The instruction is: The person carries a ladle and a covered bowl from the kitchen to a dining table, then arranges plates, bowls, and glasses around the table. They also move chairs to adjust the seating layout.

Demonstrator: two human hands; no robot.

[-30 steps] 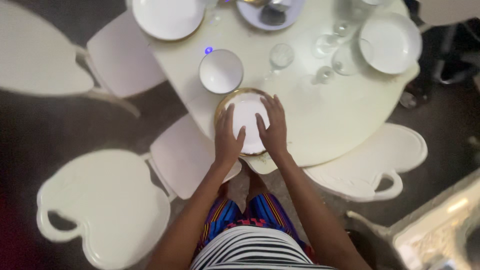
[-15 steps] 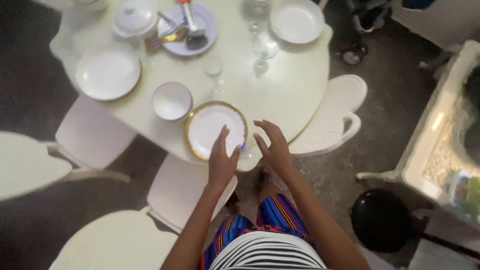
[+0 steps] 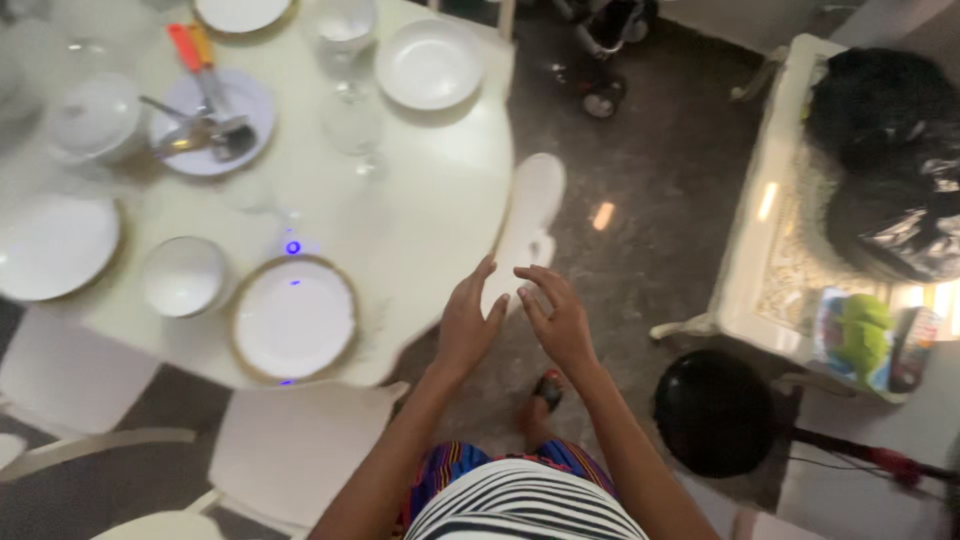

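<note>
A white plate with a gold rim (image 3: 292,318) lies at the near edge of a round cream table (image 3: 430,210), with a white bowl (image 3: 183,276) just left of it. My left hand (image 3: 468,322) and my right hand (image 3: 556,316) hover side by side off the table's right edge, above the floor. Both hands are empty with fingers spread, and neither touches the plate or the table.
More white plates (image 3: 427,62) (image 3: 52,245), wine glasses (image 3: 345,60), a lidded white dish (image 3: 95,118) and a plate with serving utensils (image 3: 207,107) stand on the table. White chairs (image 3: 300,450) (image 3: 525,225) ring it. A side table (image 3: 790,250) with black bags (image 3: 885,160) and a black round object (image 3: 712,410) are at the right.
Both hands came off the gold-rimmed plate and moved right, past the table edge. The view swung right, so the table now sits at the left.
</note>
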